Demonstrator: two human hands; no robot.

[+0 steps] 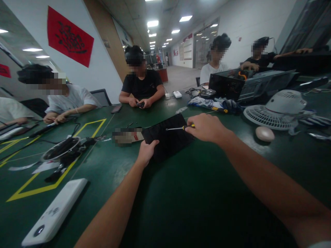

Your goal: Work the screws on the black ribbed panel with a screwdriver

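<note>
A flat black panel-like object [170, 146] lies at a slant in front of me; its exact kind is hard to make out. My left hand [147, 151] grips its near left edge, thumb on top. In my right hand [208, 127] is a screwdriver [177, 128] with a yellow and black handle, mostly hidden by the closed fingers. Its metal shaft points left over the dark surface, and I cannot tell whether the tip touches it. Just left of the panel sits a partly blurred item [137, 136], and a few small dark pieces [132, 124] lie behind it.
On the green table [181, 206] are a white device [55, 210] at near left and coiled black cables [62, 148]. To the right stand a white fan [274, 110], a pale rounded object [264, 134] and an opened computer case [227, 86]. Several people sit around the table.
</note>
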